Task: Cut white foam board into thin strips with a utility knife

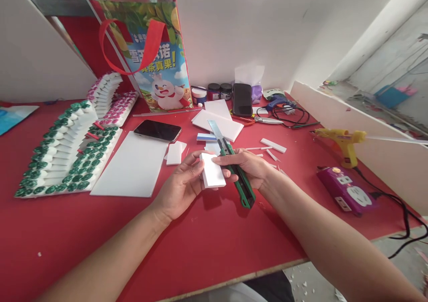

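Pinching white block [213, 173], left grip [182, 182] at its left, right grip [250, 166] at its right, clasping green knife [243, 188]

Red tabletop [90, 239] | nine o'clock: white board [129, 173] lay flat, green-studded piece [67, 157] farther out | eleven: printed bag [163, 81] stood (a red-handled one) | twelve: small jars [226, 91] | three: purple socket block [341, 188] rested

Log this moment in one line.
left hand: holds block | right hand: holds cutter, touches block | blade: exposed | place: over table
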Demonstrator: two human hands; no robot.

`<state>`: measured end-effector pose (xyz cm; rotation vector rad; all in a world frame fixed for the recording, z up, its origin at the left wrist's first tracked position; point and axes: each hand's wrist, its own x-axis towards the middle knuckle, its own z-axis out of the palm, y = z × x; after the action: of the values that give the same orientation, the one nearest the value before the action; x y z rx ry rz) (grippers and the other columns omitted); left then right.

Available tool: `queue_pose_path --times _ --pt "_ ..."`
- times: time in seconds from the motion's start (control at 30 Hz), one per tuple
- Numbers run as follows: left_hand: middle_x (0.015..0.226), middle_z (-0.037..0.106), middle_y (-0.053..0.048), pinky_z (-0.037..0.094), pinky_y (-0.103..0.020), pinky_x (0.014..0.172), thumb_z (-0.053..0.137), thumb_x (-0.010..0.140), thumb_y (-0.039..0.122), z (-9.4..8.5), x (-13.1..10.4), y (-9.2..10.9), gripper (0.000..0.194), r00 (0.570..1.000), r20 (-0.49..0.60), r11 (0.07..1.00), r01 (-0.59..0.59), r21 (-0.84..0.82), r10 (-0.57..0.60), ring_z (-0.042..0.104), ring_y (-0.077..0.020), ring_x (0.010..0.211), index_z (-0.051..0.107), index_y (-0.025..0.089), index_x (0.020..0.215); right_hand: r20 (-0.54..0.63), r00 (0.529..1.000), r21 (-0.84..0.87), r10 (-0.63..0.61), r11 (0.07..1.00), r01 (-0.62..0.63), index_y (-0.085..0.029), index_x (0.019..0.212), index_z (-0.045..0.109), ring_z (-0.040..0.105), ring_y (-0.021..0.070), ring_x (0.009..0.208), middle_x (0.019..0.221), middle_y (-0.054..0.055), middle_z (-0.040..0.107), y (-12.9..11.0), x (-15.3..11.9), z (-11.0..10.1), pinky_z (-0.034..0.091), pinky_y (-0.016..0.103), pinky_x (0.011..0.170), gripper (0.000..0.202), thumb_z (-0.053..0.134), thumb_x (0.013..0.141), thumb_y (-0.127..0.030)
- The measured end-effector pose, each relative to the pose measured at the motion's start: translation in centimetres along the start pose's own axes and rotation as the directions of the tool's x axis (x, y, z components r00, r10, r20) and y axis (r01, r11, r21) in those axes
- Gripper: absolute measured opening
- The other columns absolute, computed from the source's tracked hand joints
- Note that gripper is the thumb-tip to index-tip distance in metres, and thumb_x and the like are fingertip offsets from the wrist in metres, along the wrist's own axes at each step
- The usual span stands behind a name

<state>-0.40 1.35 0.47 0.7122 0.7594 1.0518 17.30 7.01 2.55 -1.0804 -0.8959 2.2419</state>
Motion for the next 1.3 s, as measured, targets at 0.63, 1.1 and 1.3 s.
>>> queue_pose_path --times 0.63,1.1,1.3 --pt "0.117 0.059 -0.004 0.046 -0.032 0.097 0.059 0.093 0.034 -1.0 -0.7 0.9 0.037 0.923 0.163 0.709 -0.373 0.598 0.348 0.055 -0.0201 0.109 0.063 0.034 0.130 0.053 0.886 -0.627 -0.461 0.675 0.389 -0.015 0.081 0.067 0.041 0.0075 0.039 0.056 0.000 0.064 -0.9 -3.1 0.9 0.034 0.023 0.039 0.034 0.076 0.075 -0.047" --pt "0.112 0.058 -0.006 0.046 -0.035 0.099 0.060 0.092 0.024 -0.8 -0.7 1.3 0.026 0.830 0.178 0.457 -0.456 0.764 0.529 0.056 -0.0210 0.110 0.066 0.026 0.117 0.039 0.891 -0.710 -0.452 0.615 0.343 -0.017 0.059 0.060 0.044 0.0083 0.045 0.051 -0.002 0.059 -0.5 -2.4 0.5 0.035 0.023 0.046 0.031 0.071 0.081 -0.036" --pt "0.130 0.055 -0.014 0.040 -0.047 0.108 0.067 0.086 0.029 -0.3 -1.3 1.4 0.021 0.782 0.471 -0.062 -0.491 0.869 0.410 0.051 -0.0297 0.124 0.060 0.021 0.104 -0.070 0.941 -0.628 -0.330 0.748 0.215 -0.016 0.051 0.059 0.046 0.0088 0.041 0.046 -0.001 0.057 -0.7 -1.4 -0.3 0.037 0.023 0.044 0.031 0.070 0.077 -0.028"
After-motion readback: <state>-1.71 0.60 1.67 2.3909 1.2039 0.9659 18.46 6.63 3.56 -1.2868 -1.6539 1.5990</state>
